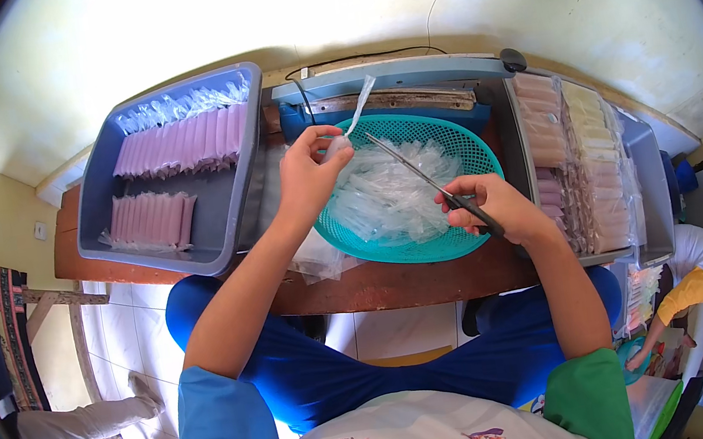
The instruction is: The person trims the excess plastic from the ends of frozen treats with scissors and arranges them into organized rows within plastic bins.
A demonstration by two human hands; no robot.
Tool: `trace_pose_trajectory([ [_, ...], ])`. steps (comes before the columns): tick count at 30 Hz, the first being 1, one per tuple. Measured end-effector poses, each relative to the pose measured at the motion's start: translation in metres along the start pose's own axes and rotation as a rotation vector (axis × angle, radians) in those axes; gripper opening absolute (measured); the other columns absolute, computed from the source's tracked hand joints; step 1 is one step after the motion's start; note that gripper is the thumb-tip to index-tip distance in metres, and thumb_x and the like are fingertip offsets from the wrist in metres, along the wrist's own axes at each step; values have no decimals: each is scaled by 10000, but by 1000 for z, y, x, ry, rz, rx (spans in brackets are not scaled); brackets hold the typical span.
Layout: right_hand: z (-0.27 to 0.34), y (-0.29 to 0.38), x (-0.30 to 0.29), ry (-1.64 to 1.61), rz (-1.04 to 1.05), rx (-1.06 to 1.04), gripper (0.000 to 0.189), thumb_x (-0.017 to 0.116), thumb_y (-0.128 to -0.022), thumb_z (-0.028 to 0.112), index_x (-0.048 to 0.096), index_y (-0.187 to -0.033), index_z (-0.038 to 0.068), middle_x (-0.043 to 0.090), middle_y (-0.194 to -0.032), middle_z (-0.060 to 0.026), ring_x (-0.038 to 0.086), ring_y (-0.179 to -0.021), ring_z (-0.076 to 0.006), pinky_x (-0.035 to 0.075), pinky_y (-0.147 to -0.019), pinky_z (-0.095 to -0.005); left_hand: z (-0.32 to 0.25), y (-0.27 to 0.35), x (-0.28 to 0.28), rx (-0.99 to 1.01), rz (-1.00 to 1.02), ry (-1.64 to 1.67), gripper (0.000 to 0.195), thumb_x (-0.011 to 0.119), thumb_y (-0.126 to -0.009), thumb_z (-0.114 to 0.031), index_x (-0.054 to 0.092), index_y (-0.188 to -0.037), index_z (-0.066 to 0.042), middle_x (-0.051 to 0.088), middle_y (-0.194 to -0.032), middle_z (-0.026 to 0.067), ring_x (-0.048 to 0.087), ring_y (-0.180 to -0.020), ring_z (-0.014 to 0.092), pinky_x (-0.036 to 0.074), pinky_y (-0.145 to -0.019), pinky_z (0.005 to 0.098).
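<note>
My left hand (316,164) grips a small whitish plastic packet (337,147) whose twisted clear tail (360,105) sticks up past the fingers. My right hand (488,206) holds scissors with dark handles (474,210); their narrow blades (398,156) point up and left, close to the packet and apart from it. Both hands are over a turquoise plastic basket (487,157), with a heap of clear plastic strips (394,191) inside. Behind the basket stands a blue bar sealer (387,77) with a long arm and a black knob.
At the left, a grey tub (209,184) holds rows of pink filled plastic tubes (184,141). Stacked pink and cream packets (595,170) fill a tub at the right. Flat plastic bags (323,256) lie beside the basket. Other people sit at lower left and work at lower right (695,282).
</note>
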State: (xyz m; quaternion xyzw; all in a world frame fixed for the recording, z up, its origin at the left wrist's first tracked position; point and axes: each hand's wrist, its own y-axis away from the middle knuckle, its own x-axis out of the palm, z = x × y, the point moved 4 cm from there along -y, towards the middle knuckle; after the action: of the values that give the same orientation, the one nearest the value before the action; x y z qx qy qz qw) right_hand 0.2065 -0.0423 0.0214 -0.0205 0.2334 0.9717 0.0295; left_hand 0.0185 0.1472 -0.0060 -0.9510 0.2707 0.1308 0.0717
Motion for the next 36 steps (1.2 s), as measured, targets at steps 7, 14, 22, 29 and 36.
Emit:
trace_pose_trajectory([
  [7, -5, -3, 14, 74, -94, 12, 428, 821, -747, 252, 638, -1035, -7, 610, -711, -5, 527, -543, -50, 410, -485, -197, -16, 10, 6, 93, -27, -157, 293, 746, -755, -85, 659, -1033, -56, 691, -885, 77, 623, -766, 141, 487, -694, 277],
  [14, -13, -8, 21, 43, -120, 7, 563, 852, -689, 384, 653, -1040, -9, 616, -634, -15, 524, -520, -75, 383, -487, -214, -22, 18, 13, 211, -12, -261, 272, 748, -745, -69, 683, -1008, -54, 696, -891, 95, 629, -767, 174, 499, -697, 293],
  [22, -12, -10, 28, 8, -108, 7, 421, 789, -782, 302, 648, -1018, -16, 577, -645, 3, 525, -507, -57, 403, -455, -197, -24, 25, 19, 321, -5, -334, 282, 739, -741, -54, 688, -1019, -57, 693, -968, 124, 668, -835, 267, 520, -738, 336],
  [29, -15, -14, 30, -24, -123, 5, 402, 774, -798, 306, 650, -1005, -15, 572, -634, 3, 523, -501, -56, 399, -445, -195, -25, 27, 23, 342, 20, -340, 266, 739, -741, -60, 691, -1002, -70, 681, -937, 121, 658, -835, 295, 513, -730, 354],
  [36, -17, -16, 31, -43, -122, 9, 421, 785, -780, 336, 663, -982, -13, 564, -607, 8, 519, -490, -62, 398, -455, -202, -23, 29, 24, 352, 39, -346, 239, 726, -756, -75, 691, -993, -68, 679, -931, 111, 652, -833, 297, 507, -732, 358],
])
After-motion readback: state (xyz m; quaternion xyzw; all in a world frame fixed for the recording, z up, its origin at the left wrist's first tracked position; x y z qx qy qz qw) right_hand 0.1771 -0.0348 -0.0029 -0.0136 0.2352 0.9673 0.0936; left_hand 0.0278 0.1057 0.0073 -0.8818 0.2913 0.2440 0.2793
